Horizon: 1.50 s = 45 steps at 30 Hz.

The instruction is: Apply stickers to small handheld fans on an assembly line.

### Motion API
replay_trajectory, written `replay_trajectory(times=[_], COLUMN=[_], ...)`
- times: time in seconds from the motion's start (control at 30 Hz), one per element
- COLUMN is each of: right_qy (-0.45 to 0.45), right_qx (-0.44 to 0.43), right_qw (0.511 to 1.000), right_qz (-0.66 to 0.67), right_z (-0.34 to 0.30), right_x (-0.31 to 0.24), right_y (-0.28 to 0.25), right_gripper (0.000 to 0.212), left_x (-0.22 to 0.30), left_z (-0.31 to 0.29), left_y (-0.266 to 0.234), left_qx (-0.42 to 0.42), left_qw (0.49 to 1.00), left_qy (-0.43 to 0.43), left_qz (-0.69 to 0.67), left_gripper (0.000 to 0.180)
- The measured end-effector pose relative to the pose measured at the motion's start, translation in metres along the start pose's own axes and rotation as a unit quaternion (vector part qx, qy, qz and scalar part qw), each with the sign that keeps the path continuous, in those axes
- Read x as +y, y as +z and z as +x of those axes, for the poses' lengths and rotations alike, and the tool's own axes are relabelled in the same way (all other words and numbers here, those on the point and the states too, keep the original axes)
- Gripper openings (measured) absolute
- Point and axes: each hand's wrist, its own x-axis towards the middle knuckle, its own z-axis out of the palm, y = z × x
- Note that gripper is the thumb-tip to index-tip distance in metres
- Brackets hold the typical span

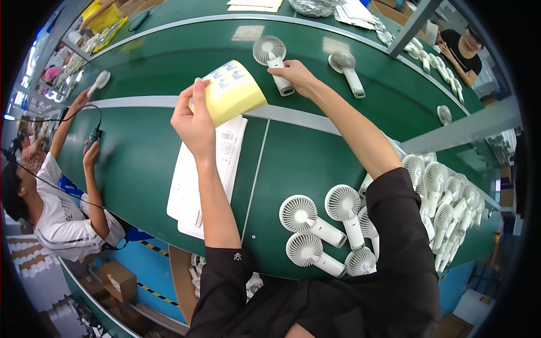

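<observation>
My left hand (195, 121) is closed on a curved yellow sheet of label stickers (239, 98), with printed labels near its far edge. The thumb lies along the sheet's left side. Over the green conveyor belt, my right hand (294, 75) grips the handle of a white handheld fan (269, 50), its round grille pointing away from me. Another handheld fan (350, 76) lies on the belt to the right of that hand. Below my left hand, white printed sheets (228, 160) are stacked on the green table, partly covered by my forearm.
Several white fans (298, 213) lie near my right elbow, beside a dense pile of them (451, 194). A metal post (462, 135) slants across at the right. At the left, a co-worker (73, 208) holds a fan (100, 83) and a corded tool (94, 135).
</observation>
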Motion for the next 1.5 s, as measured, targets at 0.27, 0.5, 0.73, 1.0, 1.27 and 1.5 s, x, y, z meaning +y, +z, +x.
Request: replay_trajectory(times=[0.27,0.5,0.73,1.0,1.27,1.5], right_qy=[-0.027,-0.051,-0.075,-0.094,-0.080,-0.125], right_qx=[-0.096,-0.109,-0.153,-0.218,-0.196,-0.157], right_qw=[0.973,0.969,0.965,0.952,0.964,0.968], right_qz=[0.207,0.216,0.197,0.194,0.163,0.152], right_z=[-0.117,-0.182,-0.219,-0.228,-0.231,-0.241], right_x=[-0.003,0.001,-0.007,-0.002,-0.008,-0.011], right_y=[-0.043,-0.050,-0.050,-0.043,-0.032,-0.018], right_gripper=[0.043,0.048,0.051,0.049,0.049,0.045], left_x=[-0.013,-0.015,-0.013,-0.001,-0.006,-0.010], left_z=[-0.013,-0.033,-0.052,-0.076,-0.072,-0.067], left_y=[0.017,0.040,0.057,0.071,0.066,0.067], left_qx=[-0.116,-0.266,-0.408,-0.475,-0.485,-0.463], left_qw=[0.993,0.959,0.908,0.840,0.842,0.857], left_qy=[-0.012,-0.005,-0.096,-0.230,-0.173,-0.124], left_qz=[0.026,0.100,-0.005,-0.122,-0.161,-0.188], left_gripper=[0.025,0.030,0.049,0.036,0.082,0.105])
